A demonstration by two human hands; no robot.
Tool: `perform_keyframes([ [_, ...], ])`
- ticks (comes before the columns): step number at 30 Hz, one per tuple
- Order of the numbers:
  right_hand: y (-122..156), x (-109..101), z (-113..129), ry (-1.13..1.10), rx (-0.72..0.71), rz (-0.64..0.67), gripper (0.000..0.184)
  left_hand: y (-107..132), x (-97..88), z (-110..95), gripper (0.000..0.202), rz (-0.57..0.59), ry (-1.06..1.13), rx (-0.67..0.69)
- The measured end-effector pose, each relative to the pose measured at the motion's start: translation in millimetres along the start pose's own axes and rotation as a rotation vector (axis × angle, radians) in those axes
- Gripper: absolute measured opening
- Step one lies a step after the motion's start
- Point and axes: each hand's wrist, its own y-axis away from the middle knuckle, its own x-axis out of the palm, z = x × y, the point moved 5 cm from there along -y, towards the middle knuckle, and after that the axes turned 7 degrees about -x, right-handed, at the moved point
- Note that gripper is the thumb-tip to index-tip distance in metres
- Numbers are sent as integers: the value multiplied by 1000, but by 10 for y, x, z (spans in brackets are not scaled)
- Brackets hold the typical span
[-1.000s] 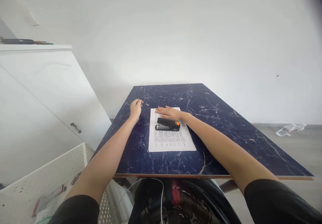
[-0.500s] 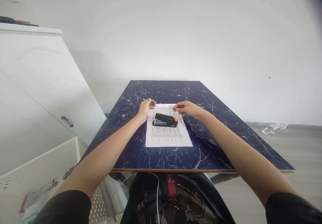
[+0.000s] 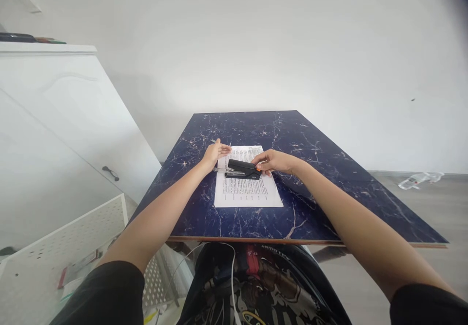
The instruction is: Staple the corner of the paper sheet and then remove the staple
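Note:
A black stapler (image 3: 239, 165) with an orange part at its right end lies across a printed sheet of paper (image 3: 248, 198). At that orange end is my right hand (image 3: 268, 161), its fingers closed on the stapler. A thin metal piece (image 3: 220, 169) sticks out from the stapler's left end. My left hand (image 3: 214, 154) rests at the paper's upper left edge, fingers stretched out and apart from the stapler. Beyond its thumb shows the tip of a small pale object (image 3: 213, 141), too small to name.
The paper lies on a dark blue marbled table (image 3: 248, 130) with a wooden front edge. A white cabinet (image 3: 73, 105) and a perforated white bin (image 3: 73, 237) stand at left. A white cable (image 3: 234, 276) hangs over my lap. Clear plastic packaging (image 3: 420, 180) lies on the floor at right.
My right hand has moved from the paper's top right corner onto the stapler's orange end. A metal piece now juts from the stapler's left end. My left hand has flattened. The view has shifted slightly.

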Motion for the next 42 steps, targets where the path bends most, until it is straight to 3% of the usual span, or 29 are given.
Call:
perform_keyframes([
  [6,-35,27,215,209,-156,-246,37,34,17,-37,69,-8,12,-33],
  [9,-152,252,273,357,-186,-165,41,45,33,-51,68,-12,4,-22],
  [12,-220,397,280,429,-189,-134,29,45,39,-63,66,-29,9,-11],
  [16,-156,316,326,545,-236,-330,22,68,61,-135,61,-37,46,15],
  [18,-81,245,397,688,-321,-464,33,99,99,-172,60,21,109,-14],
  [20,-25,221,460,874,-393,-519,48,141,159,-185,60,122,184,-92],
  [23,5,240,510,1122,-424,-487,57,211,260,-172,52,281,246,-198],
  [27,14,267,555,1238,-436,-451,53,239,313,-155,20,350,214,-142],
  [31,9,235,531,1234,-406,-519,54,187,269,-79,9,295,142,-175],
  [33,16,150,478,1132,-359,-634,52,137,183,-51,7,169,169,-209],
  [36,16,-25,312,795,-211,-738,33,83,38,-74,19,-34,279,-176],
  [39,-34,-91,147,506,-75,-619,30,66,-23,-119,28,-93,367,-141],
  [42,-84,-55,112,474,-73,-455,24,82,4,-161,23,-56,380,-135],
])
